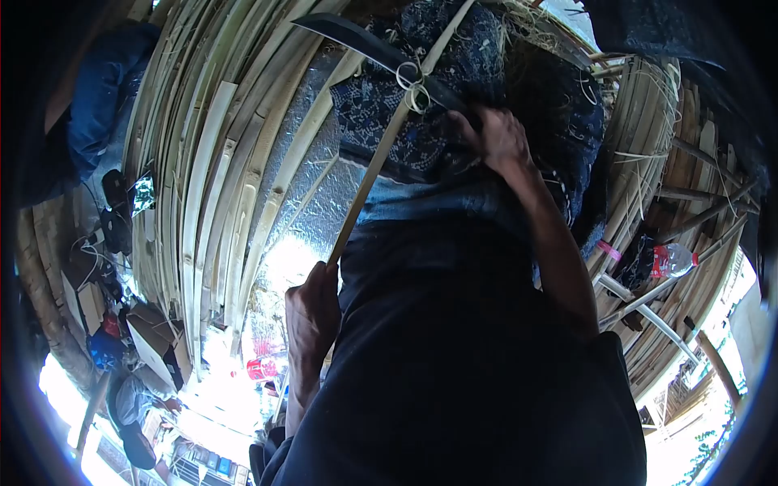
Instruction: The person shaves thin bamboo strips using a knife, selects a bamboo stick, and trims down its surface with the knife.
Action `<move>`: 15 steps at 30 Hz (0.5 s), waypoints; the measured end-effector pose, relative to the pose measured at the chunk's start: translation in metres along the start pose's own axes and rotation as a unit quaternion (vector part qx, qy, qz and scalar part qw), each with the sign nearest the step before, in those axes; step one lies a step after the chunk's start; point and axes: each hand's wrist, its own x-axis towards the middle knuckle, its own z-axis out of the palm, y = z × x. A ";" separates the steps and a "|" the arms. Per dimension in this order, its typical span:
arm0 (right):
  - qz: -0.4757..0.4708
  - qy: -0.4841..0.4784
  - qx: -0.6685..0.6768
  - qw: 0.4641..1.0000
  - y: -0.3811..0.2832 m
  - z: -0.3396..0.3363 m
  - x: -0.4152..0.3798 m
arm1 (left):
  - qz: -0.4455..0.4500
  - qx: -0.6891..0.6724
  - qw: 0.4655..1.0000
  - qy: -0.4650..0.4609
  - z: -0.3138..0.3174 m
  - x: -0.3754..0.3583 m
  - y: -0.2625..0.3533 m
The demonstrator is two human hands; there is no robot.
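Strips of what looks like bamboo (203,186) lie in a long, curving bank to my left, jointed and springy-looking, their edges probably sharp enough to nick a palm. Patterned dark cloth (478,57) spreads ahead of me, soft and limp, beneath my work.

Across it slants the single strip (369,186) I have in hand, running from just in front of my body up to the blade and, it seems, on beyond. I judge it light and stiff, with some bend along its length, and dry enough not to slip. My left hand (314,312) is closed around its near end, a sound place to hold, well apart from the steel; a firm fist there ought to stop it twisting.

The long knife (371,47) crosses it farther up, its broad, slightly curved blade pointing out to the left. I expect it to feel tip-heavy, so the handle is the only safe hold, and my right hand (501,138) is wrapped about that, though the handle's end is hidden from me.

Thin curls (412,83) sit where blade and strip meet, nearly weightless and easily crushed, I would guess.
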 end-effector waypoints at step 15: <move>-0.241 0.229 -0.024 0.943 -0.046 -0.067 -0.031 | 0.094 -0.143 0.983 0.061 0.000 0.069 0.044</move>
